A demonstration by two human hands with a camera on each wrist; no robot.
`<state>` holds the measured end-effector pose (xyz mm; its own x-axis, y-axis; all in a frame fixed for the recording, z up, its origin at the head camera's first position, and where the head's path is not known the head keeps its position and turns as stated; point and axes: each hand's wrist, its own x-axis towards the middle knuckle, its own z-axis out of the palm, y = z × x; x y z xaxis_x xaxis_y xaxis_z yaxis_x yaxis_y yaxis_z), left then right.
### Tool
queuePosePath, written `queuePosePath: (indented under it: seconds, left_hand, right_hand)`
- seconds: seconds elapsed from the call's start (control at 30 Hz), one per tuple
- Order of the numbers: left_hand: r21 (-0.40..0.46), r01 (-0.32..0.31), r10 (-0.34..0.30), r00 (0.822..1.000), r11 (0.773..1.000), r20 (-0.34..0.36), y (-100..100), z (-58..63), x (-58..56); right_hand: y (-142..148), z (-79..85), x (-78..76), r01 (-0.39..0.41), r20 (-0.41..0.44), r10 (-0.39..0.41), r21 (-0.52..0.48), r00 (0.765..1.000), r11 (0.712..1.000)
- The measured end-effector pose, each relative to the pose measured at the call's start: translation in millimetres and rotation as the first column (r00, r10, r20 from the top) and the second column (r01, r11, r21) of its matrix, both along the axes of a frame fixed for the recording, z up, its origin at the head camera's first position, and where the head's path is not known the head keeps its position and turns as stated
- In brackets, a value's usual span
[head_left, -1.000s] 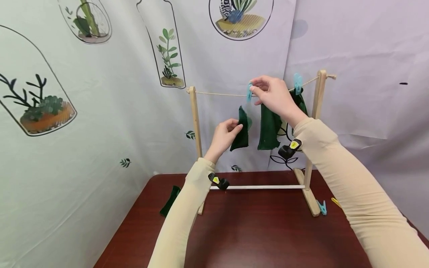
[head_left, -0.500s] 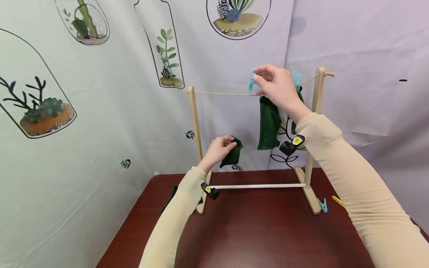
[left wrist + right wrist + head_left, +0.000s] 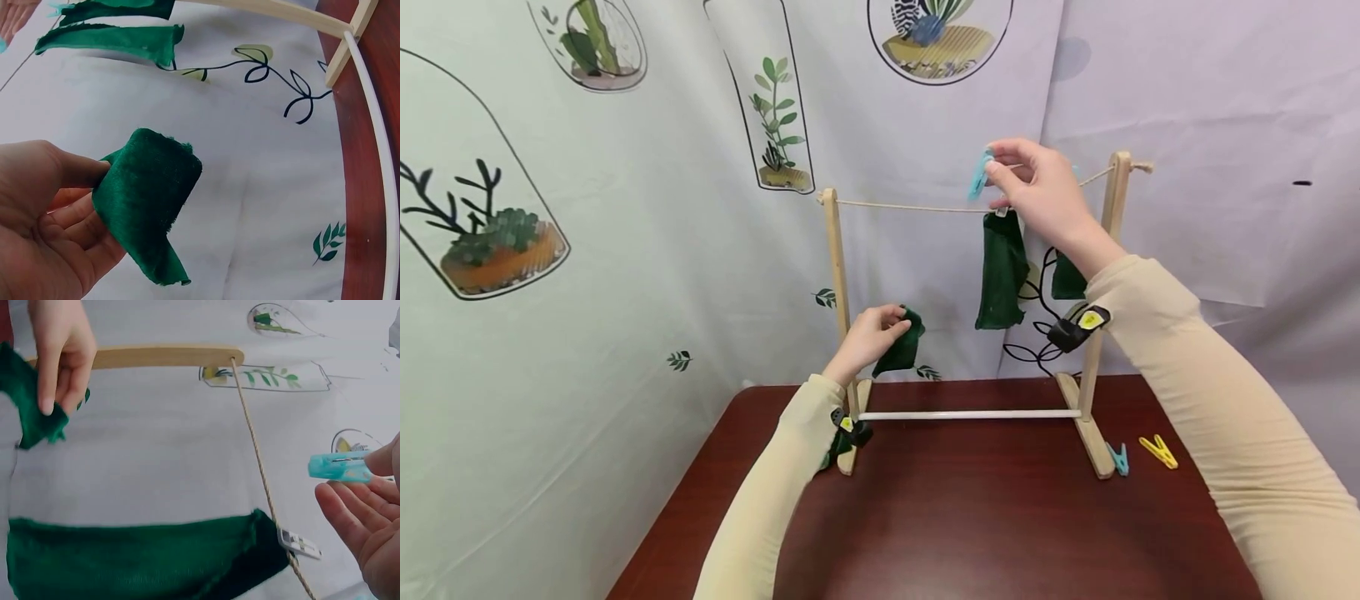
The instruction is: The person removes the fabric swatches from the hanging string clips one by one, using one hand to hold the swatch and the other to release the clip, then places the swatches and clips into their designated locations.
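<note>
My left hand (image 3: 865, 340) pinches a small dark green cloth (image 3: 150, 194) by its edge, left of centre and below the rope (image 3: 910, 207). The cloth's free end droops from the fingers. Above the rope, my right hand (image 3: 1041, 187) holds a light blue clothespin (image 3: 337, 466) between thumb and fingers; nothing is in its jaws. Just below that hand, another green cloth (image 3: 1002, 271) hangs from the rope under a whitish clothespin (image 3: 299, 543). Farther right, a green cloth (image 3: 1067, 279) hangs partly hidden behind my right wrist.
The wooden rack's left post (image 3: 837, 275) and right post (image 3: 1115, 200) carry the rope; a white rod (image 3: 970, 414) joins them low down. By the right foot lie a blue clothespin (image 3: 1118, 459) and a yellow clothespin (image 3: 1159, 452). Green fabric (image 3: 835, 450) shows beside my left sleeve on the table.
My left hand has come down and left with its cloth, away from the rope. The right hand has risen and shifted right, carrying the blue clothespin up from the rope.
</note>
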<state>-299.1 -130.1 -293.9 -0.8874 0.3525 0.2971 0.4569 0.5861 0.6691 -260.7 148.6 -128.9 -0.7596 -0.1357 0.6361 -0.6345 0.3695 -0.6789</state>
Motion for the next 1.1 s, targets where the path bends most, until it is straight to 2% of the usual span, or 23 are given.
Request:
queuePosePath:
  seconds: [0.1, 0.3, 0.67, 0.9, 1.1]
  left_hand:
    - [-0.009, -0.008, 0.008, 1.000, 1.000, -0.004, -7.5, 1.3, 0.3]
    - [-0.023, -0.015, 0.014, 0.999, 1.000, -0.028, -21.4, 5.1, 3.4]
    - [-0.032, -0.006, 0.005, 1.000, 0.999, -0.020, -48.0, 12.7, 21.4]
    - [-0.020, -0.021, 0.022, 1.000, 1.000, 0.023, -69.5, 12.6, 31.9]
    - [-0.024, -0.065, 0.065, 0.997, 0.998, 0.034, -95.4, 7.6, 40.6]
  right_hand:
    - [5.9, -2.1, 2.3, 0.000, 0.013, 0.000, 0.000, 1.000, 1.000]
    - [20.6, -6.0, 8.9, 0.064, 0.013, -0.065, 0.069, 0.998, 0.996]
    - [43.9, -19.8, 13.4, 0.144, 0.003, -0.145, 0.112, 0.989, 0.983]
    - [60.8, -28.1, 14.8, 0.132, -0.008, -0.132, 0.069, 0.991, 0.989]
    - [77.0, -33.8, 20.0, 0.136, -0.015, -0.136, 0.037, 0.991, 0.990]
